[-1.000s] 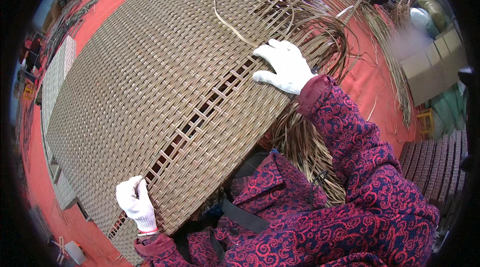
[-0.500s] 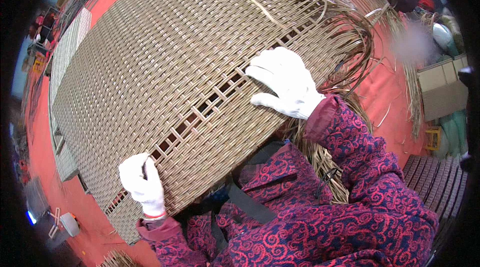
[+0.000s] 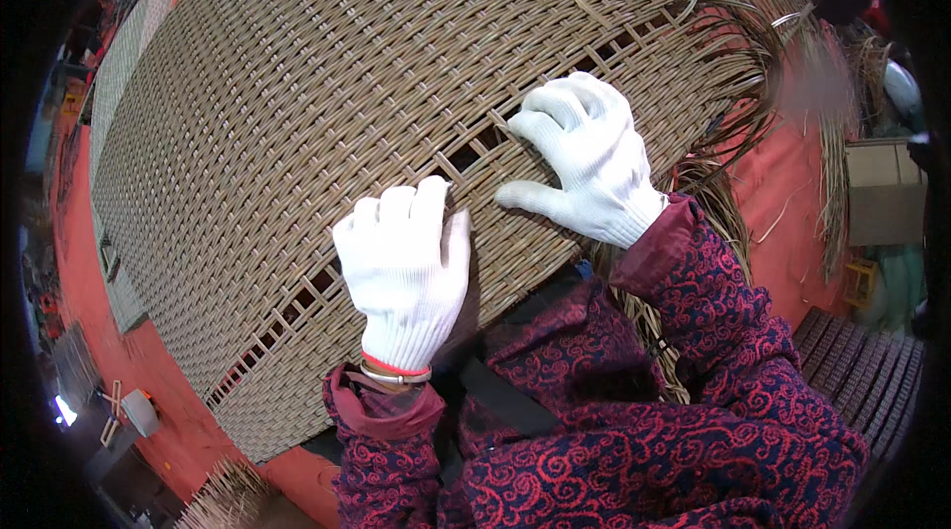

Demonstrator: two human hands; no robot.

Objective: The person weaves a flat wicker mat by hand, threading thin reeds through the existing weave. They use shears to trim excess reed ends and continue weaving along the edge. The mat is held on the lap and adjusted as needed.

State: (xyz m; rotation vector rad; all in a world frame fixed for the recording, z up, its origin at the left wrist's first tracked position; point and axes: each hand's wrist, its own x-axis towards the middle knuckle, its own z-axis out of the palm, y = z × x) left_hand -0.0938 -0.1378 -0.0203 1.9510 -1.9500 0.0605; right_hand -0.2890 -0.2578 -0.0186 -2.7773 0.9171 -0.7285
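Observation:
A large woven wicker panel (image 3: 297,123) of tan strips fills most of the view, with a row of open gaps running diagonally across it. My left hand (image 3: 404,266), in a white knit glove, rests flat on the weave beside those gaps, fingers together and curled slightly. My right hand (image 3: 584,158), also gloved in white, presses on the panel just up and right of the left, its fingertips at a gap. Loose unwoven strips (image 3: 733,44) fan out from the panel's right edge. Neither hand holds a separate object.
The floor (image 3: 783,192) under the panel is red-orange. Another woven panel (image 3: 124,44) lies at the left. Cardboard boxes (image 3: 882,192) stand at the right, with slatted pieces (image 3: 862,370) below them. A bundle of sticks (image 3: 223,499) lies at the bottom left.
My left hand has moved up and right along the gap row to sit next to my right hand. The view has come closer to the panel.

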